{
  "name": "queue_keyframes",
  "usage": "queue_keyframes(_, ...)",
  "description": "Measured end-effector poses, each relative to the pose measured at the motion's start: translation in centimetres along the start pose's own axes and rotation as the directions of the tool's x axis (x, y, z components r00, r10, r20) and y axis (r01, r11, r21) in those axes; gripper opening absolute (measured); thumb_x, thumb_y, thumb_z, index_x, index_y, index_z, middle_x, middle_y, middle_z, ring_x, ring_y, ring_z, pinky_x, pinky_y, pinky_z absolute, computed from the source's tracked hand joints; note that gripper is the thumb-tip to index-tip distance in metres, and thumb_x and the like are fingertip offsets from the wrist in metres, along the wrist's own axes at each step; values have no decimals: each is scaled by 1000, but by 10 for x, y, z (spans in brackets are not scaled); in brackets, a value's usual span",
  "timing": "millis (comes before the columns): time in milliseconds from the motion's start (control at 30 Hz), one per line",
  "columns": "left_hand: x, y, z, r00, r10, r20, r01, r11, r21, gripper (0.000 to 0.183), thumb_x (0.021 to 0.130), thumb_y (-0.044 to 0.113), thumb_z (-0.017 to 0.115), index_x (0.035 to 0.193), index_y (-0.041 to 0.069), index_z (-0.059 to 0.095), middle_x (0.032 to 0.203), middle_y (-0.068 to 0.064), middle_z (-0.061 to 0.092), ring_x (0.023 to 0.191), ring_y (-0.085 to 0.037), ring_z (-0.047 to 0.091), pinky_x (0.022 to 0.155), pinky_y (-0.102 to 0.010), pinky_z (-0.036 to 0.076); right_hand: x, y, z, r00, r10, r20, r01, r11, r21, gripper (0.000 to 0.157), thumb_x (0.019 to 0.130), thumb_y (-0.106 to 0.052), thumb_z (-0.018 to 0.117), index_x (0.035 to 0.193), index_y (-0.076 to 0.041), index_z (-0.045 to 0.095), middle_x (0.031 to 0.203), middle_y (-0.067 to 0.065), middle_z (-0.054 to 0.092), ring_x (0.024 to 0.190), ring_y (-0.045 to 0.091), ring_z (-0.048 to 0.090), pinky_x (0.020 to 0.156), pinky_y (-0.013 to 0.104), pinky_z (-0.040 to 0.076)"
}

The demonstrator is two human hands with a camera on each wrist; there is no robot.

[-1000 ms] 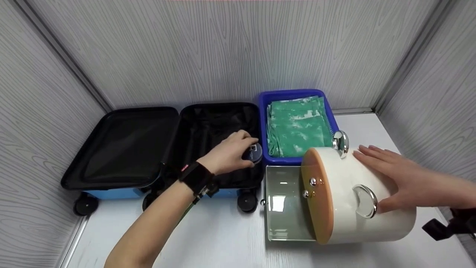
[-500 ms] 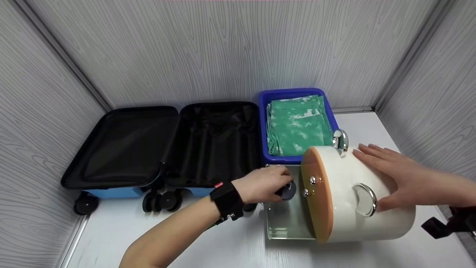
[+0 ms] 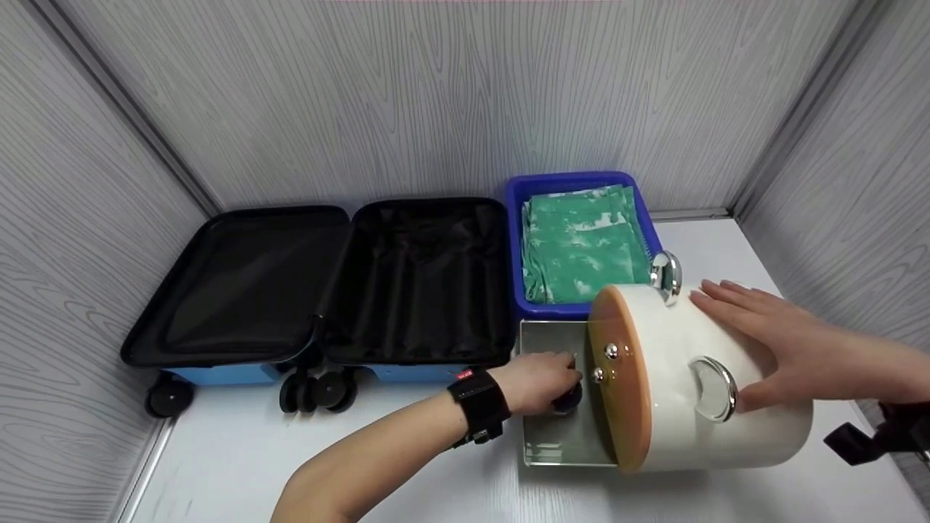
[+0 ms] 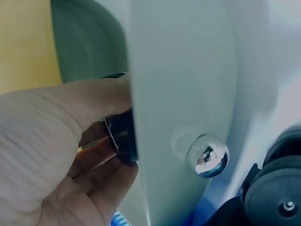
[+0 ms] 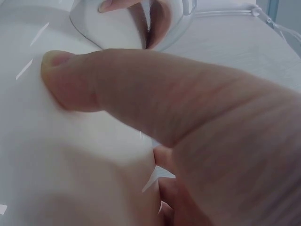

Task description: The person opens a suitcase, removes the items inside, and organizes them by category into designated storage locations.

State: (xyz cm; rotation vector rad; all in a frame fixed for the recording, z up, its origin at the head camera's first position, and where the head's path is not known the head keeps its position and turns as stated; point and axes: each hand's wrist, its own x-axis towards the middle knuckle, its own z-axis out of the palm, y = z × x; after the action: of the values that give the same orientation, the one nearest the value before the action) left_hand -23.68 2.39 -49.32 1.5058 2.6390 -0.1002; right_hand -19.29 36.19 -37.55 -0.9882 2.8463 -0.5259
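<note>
My left hand (image 3: 541, 381) is inside the pulled-out clear drawer (image 3: 541, 450), its fingers and thumb gripping a small dark round container (image 3: 569, 402). In the left wrist view the same dark container (image 4: 123, 136) sits between thumb and fingers, partly hidden behind the drawer's front panel with its silver knob (image 4: 208, 155). The drawer belongs to a glossy white rounded box (image 3: 676, 414) with an orange-rimmed front (image 3: 631, 407) and chrome handles. Against that box's white side rests my right hand (image 3: 774, 349), fingers extended; its thumb (image 5: 94, 80) lies on the white surface in the right wrist view.
An open suitcase (image 3: 429, 290) with a black interior and blue shell lies at the left, wheels toward me. Behind the drawer stands a blue basket (image 3: 516, 247) with folded green-and-white cloth (image 3: 585, 247). Grey wood-grain walls (image 3: 436, 94) enclose the white table (image 3: 407, 479).
My left hand has carried the dark container from the suitcase's right side rightward and toward me, down into the drawer. The right hand stays on the white box.
</note>
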Motion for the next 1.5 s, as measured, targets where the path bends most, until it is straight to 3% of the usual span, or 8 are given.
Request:
queue_keyframes(267,0,4,8,999,-29,28,29,999,-16,27,86,20,83,107,12,67,104,-2,61,86,-18,65,72,-31,56,-1,-2,0,1000,-15,-16,15,1000,-7,125,57,-41,94,162,-15,32,160,24,34,146,47,27,114,17,0)
queue_keyframes(700,0,5,20,997,-52,56,53,998,-19,46,79,19,89,117,14,63,110,-2,60,90,-17,64,74,-30,56,0,-3,-1,1000,-1,-1,1,1000,-3,124,59,-41,94,163,-17,30,161,21,33,148,44,26,111,13,-1)
queue_keyframes(867,-2,3,13,997,-38,61,43,995,-89,61,80,25,90,131,12,60,114,-3,60,97,-17,64,83,-29,55,1,-2,-1,1000,13,9,-13,1000,11,123,60,-42,94,162,-17,31,162,21,32,147,47,26,112,16,-1)
queue_keyframes(1033,-15,-2,-9,1000,-28,-9,26,985,-168,64,86,26,84,141,8,57,122,-5,62,108,-17,62,93,-28,52,0,-3,-2,999,34,23,-34,999,24,122,61,-42,94,162,-17,31,163,21,31,147,49,26,114,19,0)
queue_keyframes(1167,-37,-10,-30,990,-121,-73,97,960,-264,56,91,20,76,142,4,57,129,-8,63,116,-19,62,98,-30,51,-1,-3,-3,999,38,28,-39,999,29,122,61,-43,93,163,-19,30,163,21,30,148,48,25,113,18,-1)
queue_keyframes(1267,-55,-16,-37,967,-225,-116,170,919,-356,41,94,15,72,133,3,64,123,-8,67,113,-19,64,97,-30,52,-1,-3,-3,999,41,29,-42,999,29,122,62,-44,93,163,-20,29,163,20,30,148,46,24,113,17,-1)
queue_keyframes(1400,-76,-21,-28,934,-320,-158,220,865,-451,8,95,11,68,100,9,74,90,1,69,84,-13,64,77,-29,53,-1,-2,-2,999,37,24,-38,999,21,122,61,-43,93,163,-20,29,163,20,31,148,46,25,112,16,-1)
queue_keyframes(1500,-84,-21,-11,919,-362,-154,246,834,-493,16,93,9,68,78,12,65,72,6,57,68,-11,52,64,-29,46,-1,-1,-2,1000,26,16,-26,1000,17,122,61,-43,93,163,-19,30,162,21,32,148,45,25,111,15,-1)
